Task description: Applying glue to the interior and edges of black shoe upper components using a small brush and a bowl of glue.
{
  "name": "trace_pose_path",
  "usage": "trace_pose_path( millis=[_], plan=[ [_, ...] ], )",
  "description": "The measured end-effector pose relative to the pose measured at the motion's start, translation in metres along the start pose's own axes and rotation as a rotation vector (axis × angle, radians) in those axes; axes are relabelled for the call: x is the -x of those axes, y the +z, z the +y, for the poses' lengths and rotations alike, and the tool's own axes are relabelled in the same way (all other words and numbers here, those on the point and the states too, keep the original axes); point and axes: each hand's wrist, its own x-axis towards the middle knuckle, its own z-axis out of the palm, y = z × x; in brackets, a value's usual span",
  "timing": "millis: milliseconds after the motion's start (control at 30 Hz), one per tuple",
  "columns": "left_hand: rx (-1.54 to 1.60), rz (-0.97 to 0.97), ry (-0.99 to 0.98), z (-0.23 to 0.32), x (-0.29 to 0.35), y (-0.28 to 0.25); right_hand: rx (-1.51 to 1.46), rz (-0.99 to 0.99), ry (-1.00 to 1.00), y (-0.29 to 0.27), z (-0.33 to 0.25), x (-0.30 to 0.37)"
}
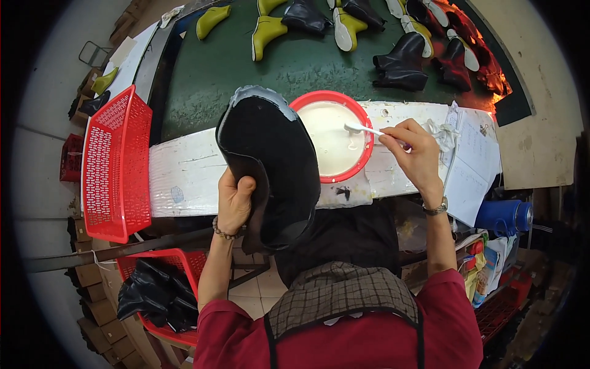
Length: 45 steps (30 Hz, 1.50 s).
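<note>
My left hand (pixel 236 203) grips a black boot upper (pixel 270 154) by its side, thumb on the outside, and holds it up left of a bowl. A wet-looking whitish-grey band (pixel 261 95) runs along the upper's far edge. My right hand (pixel 416 154) pinches the handle of a small white brush (pixel 367 129), which looks like a toothbrush. The brush head is over the milky white liquid (pixel 326 144) in the red-rimmed bowl (pixel 326 96); whether it touches the liquid I cannot tell. Part of the bowl's left side is hidden behind the upper.
Yellow boots (pixel 268 34) and black boots (pixel 402 61) lie on a green belt (pixel 215 80) beyond the white bench (pixel 184 154). An orange glow lights its right end. Red baskets (pixel 117 166) stand left, the lower holding black pieces (pixel 160 295). Papers (pixel 473 160) and a blue bottle (pixel 501 217) are right.
</note>
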Motion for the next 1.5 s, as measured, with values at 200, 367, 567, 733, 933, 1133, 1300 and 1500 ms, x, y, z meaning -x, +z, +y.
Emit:
trace_pose_path(
  millis=[200,367,567,733,933,1133,1300,1500],
  plan=[
    [-0.056,-0.072,0.077,0.005,-0.007,0.023,-0.432,-0.015,0.035,-0.003,-0.035,-0.009],
    [0.009,-0.036,0.062,0.002,-0.004,0.022,-0.511,0.115,-0.124,0.01,-0.033,-0.028],
    [0.047,0.23,0.183,0.01,-0.021,0.028,-0.596,-0.048,-0.099,0.006,-0.031,0.01],
    [-0.076,0.194,0.351,0.019,-0.027,0.032,-0.511,0.064,-0.085,0.001,-0.041,-0.015],
    [-0.155,0.384,0.648,0.029,-0.05,0.034,-0.526,0.02,-0.146,0.004,-0.043,0.005],
    [-0.218,0.329,0.877,0.02,-0.059,0.019,-0.395,0.053,-0.065,-0.005,-0.05,-0.009],
    [0.11,0.509,0.528,-0.039,-0.053,0.006,-0.375,0.127,-0.243,-0.006,-0.053,-0.014],
    [-0.563,0.559,1.021,0.023,-0.074,0.011,-0.356,0.019,-0.251,-0.012,-0.066,0.002]
  ],
)
